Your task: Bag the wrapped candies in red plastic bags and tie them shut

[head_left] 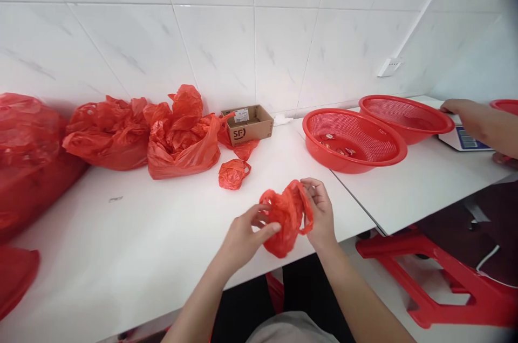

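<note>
Between my hands, over the table's front edge, is a small crumpled red plastic bag (285, 219). My left hand (249, 232) grips it from the left, thumb across its front and fingers at one handle loop. On the other side my right hand (319, 205) pinches the bag near its other loop. Whatever the bag holds is hidden. A second small red bag (232, 174), bundled up with a loop at its side, lies on the table just beyond my left hand.
Large red bags (182, 143) line the wall at left. A cardboard box (247, 126) stands behind. At right, a red basket (352, 141) holds a few small packets, with another basket (404, 116) beyond. A co-worker's hand (465, 114) is over a scale (465, 141); a red stool (441, 278) stands below.
</note>
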### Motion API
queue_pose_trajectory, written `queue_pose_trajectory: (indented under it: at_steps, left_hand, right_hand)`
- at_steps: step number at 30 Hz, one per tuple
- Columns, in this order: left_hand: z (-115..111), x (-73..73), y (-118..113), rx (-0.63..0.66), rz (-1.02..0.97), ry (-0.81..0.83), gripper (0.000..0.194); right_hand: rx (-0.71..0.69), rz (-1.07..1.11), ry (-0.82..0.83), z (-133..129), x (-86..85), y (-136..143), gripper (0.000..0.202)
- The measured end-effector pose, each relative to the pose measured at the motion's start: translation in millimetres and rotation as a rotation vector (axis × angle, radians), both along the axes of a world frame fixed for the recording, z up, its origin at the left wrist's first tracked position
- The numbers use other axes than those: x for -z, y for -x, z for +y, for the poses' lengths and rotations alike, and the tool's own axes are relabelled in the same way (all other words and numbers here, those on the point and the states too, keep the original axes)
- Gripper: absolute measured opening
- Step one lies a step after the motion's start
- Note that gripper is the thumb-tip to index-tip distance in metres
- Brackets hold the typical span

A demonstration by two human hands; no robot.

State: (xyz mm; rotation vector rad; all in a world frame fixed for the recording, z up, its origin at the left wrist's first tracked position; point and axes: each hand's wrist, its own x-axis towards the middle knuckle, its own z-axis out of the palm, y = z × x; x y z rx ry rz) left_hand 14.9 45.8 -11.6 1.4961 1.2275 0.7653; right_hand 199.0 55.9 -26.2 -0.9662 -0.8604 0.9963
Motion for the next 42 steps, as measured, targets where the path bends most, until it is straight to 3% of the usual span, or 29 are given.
queue_pose_trajectory:
  at_steps: [4,10,13,15,19,22,26,28,30,31,37,42]
  left_hand:
    - [-1,11.0,-16,-0.045,-0.034,-0.014,0.012]
    - [3,20.5,6,-0.221,-0.140,-0.042,0.017]
    - [6,20.7,18,-0.361,-0.168,-0.146,0.022]
    - [8,19.8,27,-0.451,-0.115,-0.220,0.021]
    - [7,14.3,35,-0.474,0.089,-0.312,0.021]
    - [1,7.8,21,-0.416,0.192,-0.506,0.028]
    - [4,3.1,-9,-0.167,0.334,-0.687,0.056]
    - [11,3.7,-14,-0.101,0.412,-0.737,0.043]
    - [18,6.3,-11,-0.067,0.460,-0.757,0.016]
    - [20,8.2,-6,-0.064,0.466,-0.754,0.009]
    - [5,22.0,24,-0.104,0.399,-0.705,0.017]
    - [-16,10.9,18,-0.008,0.189,-0.547,0.015]
  right_hand:
    - [-0.050,0.057,0.043,-5,-1.2,2,0.027]
    - [0.098,0.136,0.050,5,1.0,-27,0.030]
    - [0.178,0.170,0.030,10,-1.2,-33,0.030]
    - [0.193,0.173,0.025,11,-2.0,-34,0.028]
    - [0.208,0.005,-0.014,8,-0.5,-31,0.021]
    - [0.193,-0.109,-0.028,1,-1.1,-21,0.020]
    - [-0.016,-0.087,-0.008,-9,-6.0,-2,0.022]
    - [-0.110,-0.082,-0.002,-12,-8.0,1,0.027]
    - [-0.151,-0.106,0.004,-13,-7.9,-3,0.031]
    - [-0.149,-0.131,0.015,-13,-7.0,-7,0.031]
    - [0.007,-0.358,0.122,-12,6.8,-32,0.019]
    - [0.088,-0.504,0.073,-11,7.8,-27,0.022]
